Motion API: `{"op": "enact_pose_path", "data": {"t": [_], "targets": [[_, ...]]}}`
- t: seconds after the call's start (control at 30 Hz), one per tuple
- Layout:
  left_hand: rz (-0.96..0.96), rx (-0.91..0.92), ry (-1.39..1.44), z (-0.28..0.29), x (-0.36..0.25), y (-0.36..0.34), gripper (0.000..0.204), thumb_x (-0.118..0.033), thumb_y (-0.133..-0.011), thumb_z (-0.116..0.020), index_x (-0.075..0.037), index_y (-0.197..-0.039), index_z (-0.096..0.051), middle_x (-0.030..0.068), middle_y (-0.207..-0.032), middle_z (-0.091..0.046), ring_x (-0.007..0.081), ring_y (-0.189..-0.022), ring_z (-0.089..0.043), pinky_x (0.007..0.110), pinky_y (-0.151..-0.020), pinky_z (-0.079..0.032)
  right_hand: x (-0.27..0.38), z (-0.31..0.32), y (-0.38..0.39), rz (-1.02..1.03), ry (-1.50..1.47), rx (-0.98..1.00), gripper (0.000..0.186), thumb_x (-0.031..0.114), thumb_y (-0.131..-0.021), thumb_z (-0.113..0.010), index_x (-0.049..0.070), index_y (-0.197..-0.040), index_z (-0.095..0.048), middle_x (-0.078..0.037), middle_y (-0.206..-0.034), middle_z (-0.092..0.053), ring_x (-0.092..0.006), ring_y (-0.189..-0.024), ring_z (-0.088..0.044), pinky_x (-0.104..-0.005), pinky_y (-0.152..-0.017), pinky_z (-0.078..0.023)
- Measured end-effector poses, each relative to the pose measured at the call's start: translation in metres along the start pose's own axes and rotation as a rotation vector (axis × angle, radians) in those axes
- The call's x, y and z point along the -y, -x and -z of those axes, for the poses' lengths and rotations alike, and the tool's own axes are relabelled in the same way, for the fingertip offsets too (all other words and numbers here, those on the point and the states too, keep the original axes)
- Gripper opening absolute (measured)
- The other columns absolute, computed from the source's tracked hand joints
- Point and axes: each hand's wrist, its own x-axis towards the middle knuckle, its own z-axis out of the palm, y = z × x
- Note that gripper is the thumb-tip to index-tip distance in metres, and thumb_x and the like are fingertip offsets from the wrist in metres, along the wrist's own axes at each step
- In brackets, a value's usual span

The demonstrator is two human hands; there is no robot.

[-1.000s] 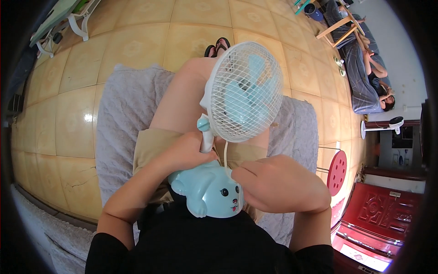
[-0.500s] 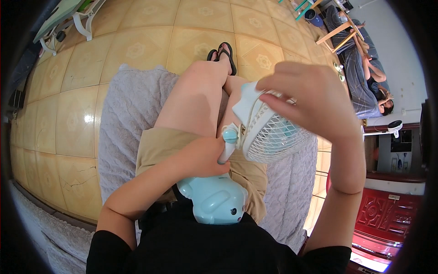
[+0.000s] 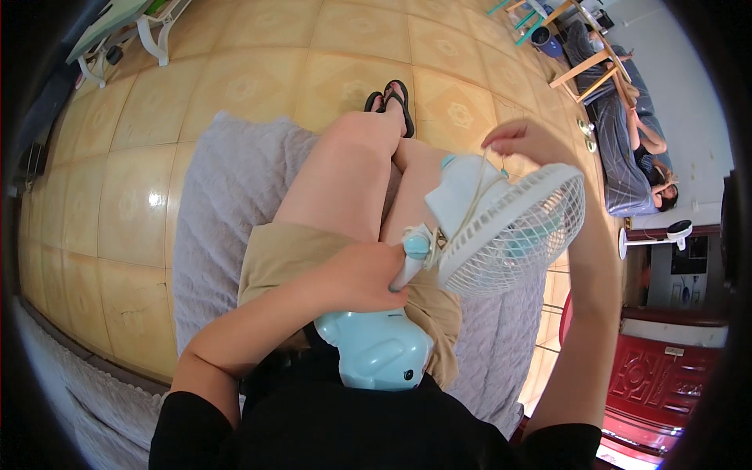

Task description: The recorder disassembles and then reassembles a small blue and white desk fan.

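A small desk fan rests on my lap. Its light-blue, animal-shaped base (image 3: pixel 384 352) lies against my black shirt, with one dark eye showing. My left hand (image 3: pixel 366 276) is wrapped around the fan's neck (image 3: pixel 404 276), just under a blue knob. The round white grille (image 3: pixel 513 243) tilts to the right, with blue blades inside. A thin off-white power cord (image 3: pixel 479 182) loops over the back of the fan head and is tangled near the joint. Beyond the fan head, my right hand (image 3: pixel 534 142) pinches a raised part of this cord between thumb and fingers.
I sit on a grey plush cover (image 3: pixel 227 211), legs stretched forward over a tiled floor (image 3: pixel 129 180). A person lies on a dark sofa (image 3: pixel 619 184) at far right, near a wooden-legged table (image 3: pixel 580 69). A white standing fan (image 3: pixel 658 236) and carved red furniture (image 3: pixel 658 376) are at right.
My right hand has moved from over the fan head to behind it, drawing the cord up. More of the grille shows now. My left hand keeps its hold on the neck.
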Motion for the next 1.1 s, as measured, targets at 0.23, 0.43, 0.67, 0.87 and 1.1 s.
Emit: {"op": "enact_pose_path", "data": {"t": [0.23,0.43,0.67,0.87,1.1], "targets": [[0.051,0.101,0.044,0.008,0.007,0.001,0.044,-0.029,-0.079,-0.065,0.009,-0.100,-0.056,0.0251,-0.084,-0.064,0.0427,-0.080,-0.062,0.049,-0.074,-0.050,-0.103,-0.110,0.027,0.047,-0.976,-0.347,0.026,0.013,-0.088,-0.064,0.001,-0.110,-0.066,-0.010,-0.095,-0.070,-0.0242,-0.085,-0.065,-0.0329,-0.076,-0.050],[0.124,-0.065,0.294,-0.008,0.026,0.009,0.023,-0.020,-0.080,-0.069,0.001,-0.088,-0.069,0.0175,-0.080,-0.069,0.0260,-0.078,-0.068,0.037,-0.074,-0.053,-0.111,-0.183,0.016,0.003,-0.547,-0.558,0.023,0.015,-0.090,-0.062,0.002,-0.108,-0.064,-0.014,-0.093,-0.069,-0.0301,-0.082,-0.065,-0.0366,-0.073,-0.051],[0.148,-0.101,0.593,-0.017,0.042,0.018,0.025,-0.016,-0.082,-0.070,0.003,-0.097,-0.066,0.0136,-0.088,-0.072,0.0212,-0.081,-0.070,0.033,-0.074,-0.054,-0.069,-0.261,0.035,0.015,0.145,-0.541,0.020,0.018,-0.092,-0.059,0.004,-0.106,-0.062,-0.019,-0.089,-0.068,-0.0370,-0.078,-0.065,-0.0410,-0.069,-0.052],[0.235,-0.124,0.792,-0.011,0.053,0.016,0.014,-0.007,-0.086,-0.066,0.001,-0.095,-0.059,0.0099,-0.090,-0.068,0.0187,-0.092,-0.070,0.032,-0.078,-0.055,-0.007,-0.283,0.077,0.045,-0.055,-0.249,0.015,0.017,-0.093,-0.058,0.006,-0.103,-0.060,-0.021,-0.087,-0.067,-0.0405,-0.075,-0.064,-0.0454,-0.066,-0.052],[0.266,-0.117,1.124,-0.009,0.056,0.018,0.014,-0.005,-0.089,-0.064,-0.002,-0.098,-0.054,0.0088,-0.093,-0.065,0.0211,-0.095,-0.069,0.034,-0.081,-0.055,0.020,-0.245,0.108,0.159,0.062,-0.185,0.023,0.019,-0.096,-0.053,0.009,-0.116,-0.060,-0.014,-0.081,-0.068,-0.0361,-0.069,-0.065,-0.0433,-0.063,-0.052]]}}
